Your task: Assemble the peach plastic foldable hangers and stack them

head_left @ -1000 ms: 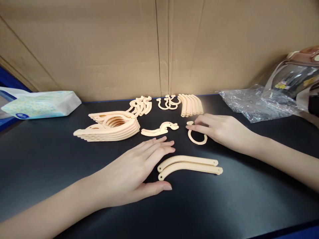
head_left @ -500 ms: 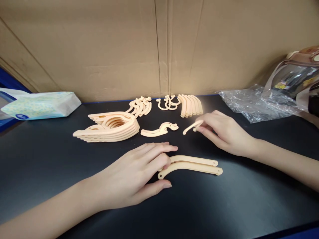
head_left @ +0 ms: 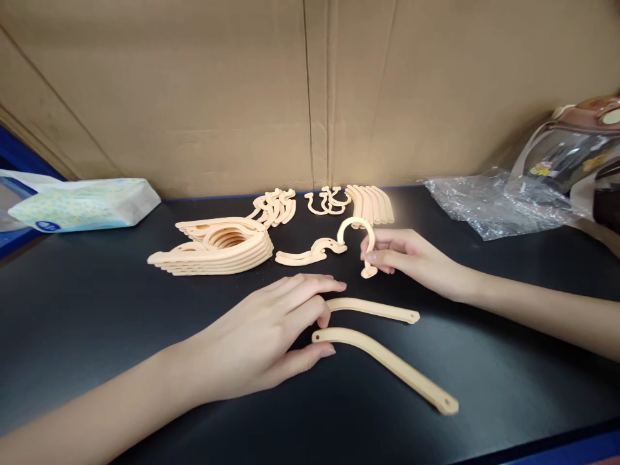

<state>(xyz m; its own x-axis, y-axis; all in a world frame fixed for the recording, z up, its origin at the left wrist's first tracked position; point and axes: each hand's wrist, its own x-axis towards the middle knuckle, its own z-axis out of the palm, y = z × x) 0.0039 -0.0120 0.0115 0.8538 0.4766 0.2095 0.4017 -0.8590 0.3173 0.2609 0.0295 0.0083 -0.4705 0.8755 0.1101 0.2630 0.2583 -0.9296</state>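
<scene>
Head view. A black table (head_left: 97, 336) held sorted peach plastic parts, placed here relative to the stack (head_left: 216, 248) of flat frames.

Right of the stack, the right hand (head_left: 411, 258) pinched a hook (head_left: 358, 242) between thumb and fingers, lifted upright off the table, seemingly to free its end.

Nearer than the stack, the left hand (head_left: 261, 336) lay fingers down, thumb and fingertips at the near ends of two curved arms (head_left: 382, 349), which splayed apart; whether it gripped them could not be told.

An S-shaped piece (head_left: 310, 252) lay just right of the stack.

Behind the stack, rows of small parts (head_left: 329, 203) stood against the cardboard (head_left: 242, 97).

Far left lay a tissue pack (head_left: 82, 203); far right, a plastic bag (head_left: 489, 200).
</scene>
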